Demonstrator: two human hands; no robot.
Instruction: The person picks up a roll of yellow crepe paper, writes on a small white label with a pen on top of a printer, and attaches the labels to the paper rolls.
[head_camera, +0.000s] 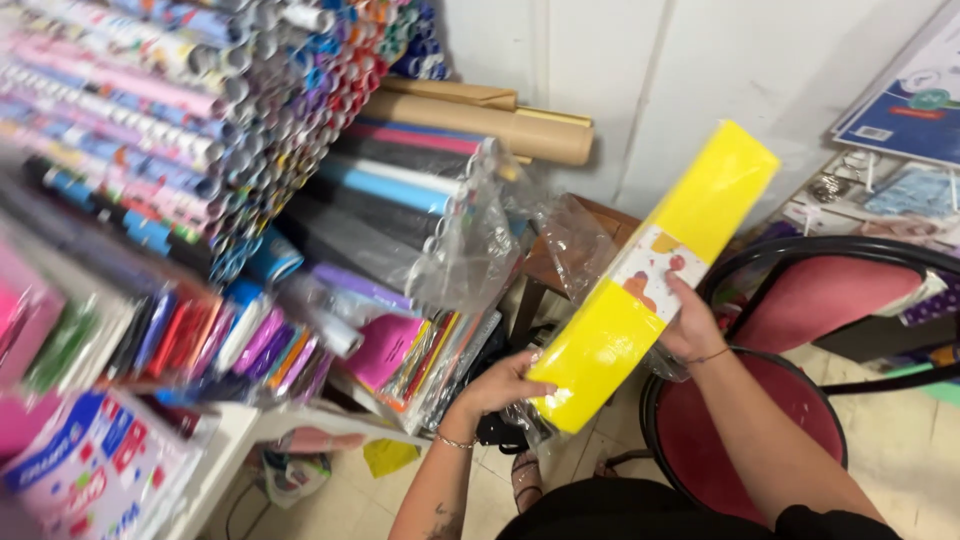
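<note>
**Both hands on a yellow pack in the paper aisle**

Right hand (690, 325) grips the long yellow pack (655, 275) about halfway along its right edge, fingers wrapped onto the face just under the white picture label (655, 270). I see the left hand (505, 385) closed on the pack's lower end, fingers curled over the bottom corner, where loose clear plastic wrap (520, 415) bunches. A thin bracelet (455, 440) sits on the left wrist and a dark band crosses the right wrist.

I read the pack as held in the air, tilted, its lower end near my left and its upper end rising to the right toward the white wall (640, 70). It sits above the floor, between the shelving and the chair, touching neither.

Just right of the pack stands a red-cushioned chair (800, 400) with a black frame; the right forearm passes over its seat. To the left, a rack of rolled wrapping paper (180, 100) fills the upper corner, with brown kraft rolls (480, 120) lying beside it and rolls in clear bags (420, 220) below. Coloured sheets (230, 345) stand on edge on the lower shelf, blurred. A wooden stool (590, 225) shows behind the pack, partly hidden by plastic.
</note>
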